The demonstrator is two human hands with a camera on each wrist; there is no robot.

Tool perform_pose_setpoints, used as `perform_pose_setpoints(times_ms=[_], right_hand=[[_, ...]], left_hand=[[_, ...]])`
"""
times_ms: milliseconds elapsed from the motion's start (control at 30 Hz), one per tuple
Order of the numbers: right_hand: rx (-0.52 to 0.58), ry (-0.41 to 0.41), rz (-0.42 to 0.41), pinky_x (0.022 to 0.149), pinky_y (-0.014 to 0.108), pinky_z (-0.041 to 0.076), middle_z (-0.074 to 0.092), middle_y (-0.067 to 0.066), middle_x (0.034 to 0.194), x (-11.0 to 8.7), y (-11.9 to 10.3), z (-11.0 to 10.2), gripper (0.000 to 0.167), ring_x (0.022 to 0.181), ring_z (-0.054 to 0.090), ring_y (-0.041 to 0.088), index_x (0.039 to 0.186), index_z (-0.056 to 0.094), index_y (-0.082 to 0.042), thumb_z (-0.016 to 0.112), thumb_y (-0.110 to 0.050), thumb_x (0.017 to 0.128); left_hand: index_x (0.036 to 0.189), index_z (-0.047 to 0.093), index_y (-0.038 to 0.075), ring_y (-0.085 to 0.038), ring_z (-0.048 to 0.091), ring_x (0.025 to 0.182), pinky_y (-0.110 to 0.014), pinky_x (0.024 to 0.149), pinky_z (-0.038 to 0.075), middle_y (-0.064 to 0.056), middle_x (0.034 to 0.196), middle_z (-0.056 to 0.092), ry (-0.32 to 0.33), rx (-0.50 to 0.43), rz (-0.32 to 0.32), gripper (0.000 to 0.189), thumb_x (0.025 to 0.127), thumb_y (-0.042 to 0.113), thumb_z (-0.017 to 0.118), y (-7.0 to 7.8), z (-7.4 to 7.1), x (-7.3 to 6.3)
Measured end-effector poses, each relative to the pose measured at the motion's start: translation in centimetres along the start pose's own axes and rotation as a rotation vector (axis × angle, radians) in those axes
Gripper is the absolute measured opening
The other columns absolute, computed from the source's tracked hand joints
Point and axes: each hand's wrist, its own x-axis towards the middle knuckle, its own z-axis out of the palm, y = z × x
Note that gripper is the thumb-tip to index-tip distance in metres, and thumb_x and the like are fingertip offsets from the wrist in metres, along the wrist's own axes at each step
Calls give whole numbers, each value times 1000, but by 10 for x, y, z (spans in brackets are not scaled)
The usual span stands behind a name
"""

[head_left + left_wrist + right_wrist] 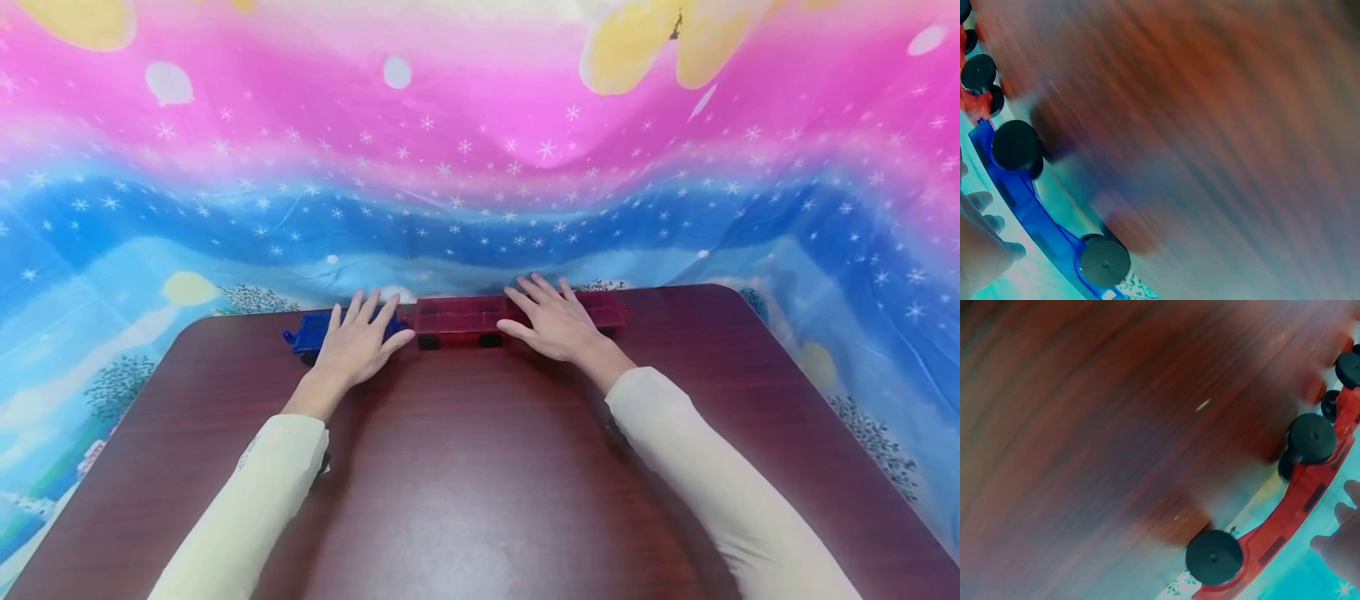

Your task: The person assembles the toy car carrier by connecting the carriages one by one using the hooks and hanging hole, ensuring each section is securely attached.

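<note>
A row of toy train wagons on black wheels stands along the table's far edge. At its left end is a blue wagon (309, 333), then a translucent red wagon (461, 317), and another red wagon (609, 311) on the right. My left hand (354, 347), fingers spread, lies across the blue wagon in the head view and hides its middle. The right hand (553, 327) is spread the same way over the right red wagon's left part. In the wrist views, fingertips show beside the blue wagon's side (1016, 194) and the red wagon's side (1291, 503).
The dark brown wooden table (465, 467) has rounded far corners. Behind it and along both sides hangs a cloth (480, 200) in pink and blue with snowflakes. Small hooks stick out at the ends of the wagon row.
</note>
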Motion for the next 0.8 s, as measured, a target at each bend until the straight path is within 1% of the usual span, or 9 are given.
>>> perform_pose_setpoints(times_ms=[233, 367, 600, 800], right_hand=[[3, -12, -23, 122, 56, 2, 19, 5, 169, 6, -15, 2, 84, 156, 5, 27, 163, 26, -24, 27, -76, 98], [10, -7, -27, 123, 55, 2, 20, 4, 169, 10, -23, 4, 81, 156, 6, 26, 163, 27, -24, 29, -74, 99], [40, -20, -39, 123, 55, 0, 18, 4, 169, 16, -32, 9, 82, 156, 5, 24, 163, 26, -24, 29, -74, 99], [43, -35, -34, 123, 55, -1, 17, 3, 169, 18, -34, 11, 81, 156, 4, 24, 163, 25, -25, 31, -73, 99]], left_hand=[[164, 18, 16, -43, 3, 153, -69, 117, 2, -20, 168, 13, 14, 1, -12, 84, 101, 70, 28, -18, -2, -10], [165, 17, 15, -44, 3, 153, -70, 116, 1, -22, 167, 12, 11, 2, -21, 85, 101, 71, 25, -27, -3, -14], [164, 17, 14, -46, 3, 152, -71, 115, -1, -23, 167, 12, 2, -12, -42, 85, 102, 70, 26, -35, -3, -19], [164, 18, 12, -47, 2, 152, -71, 115, -1, -24, 167, 12, -6, -20, -53, 85, 102, 70, 27, -41, -2, -21]])
